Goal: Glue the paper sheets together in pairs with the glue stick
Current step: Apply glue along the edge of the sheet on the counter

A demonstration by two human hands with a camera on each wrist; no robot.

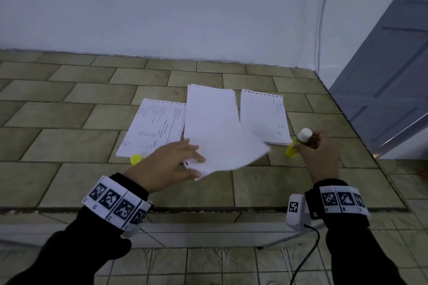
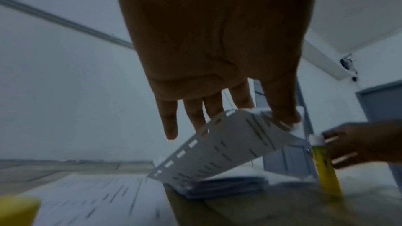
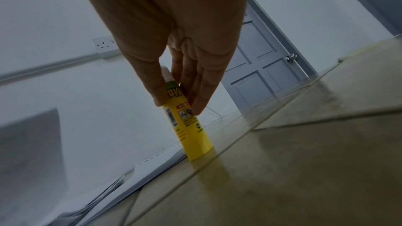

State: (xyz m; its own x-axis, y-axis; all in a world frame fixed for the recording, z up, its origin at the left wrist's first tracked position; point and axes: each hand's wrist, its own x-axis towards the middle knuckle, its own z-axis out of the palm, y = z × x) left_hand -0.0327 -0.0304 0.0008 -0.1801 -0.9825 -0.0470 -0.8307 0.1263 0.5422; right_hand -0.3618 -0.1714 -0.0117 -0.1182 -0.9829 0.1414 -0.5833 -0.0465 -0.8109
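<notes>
My left hand (image 1: 185,157) pinches the near corner of a white paper sheet (image 1: 227,148) and holds it lifted and tilted over the counter; in the left wrist view the thumb lies on that sheet (image 2: 228,143). My right hand (image 1: 312,146) grips the yellow glue stick (image 1: 298,143), which stands on the counter with its white end up, right of the papers. The stick (image 3: 191,126) is held by thumb and fingers near its top. A printed sheet (image 1: 155,127) lies at left, a blank stack (image 1: 208,109) in the middle, and another stack (image 1: 264,115) at right.
A yellow cap (image 1: 136,159) lies on the tiled counter (image 1: 69,146) just left of my left hand. A white wall runs behind the counter, with a cable (image 1: 322,30) hanging down. A grey door (image 1: 389,76) stands to the right, past the counter's right edge.
</notes>
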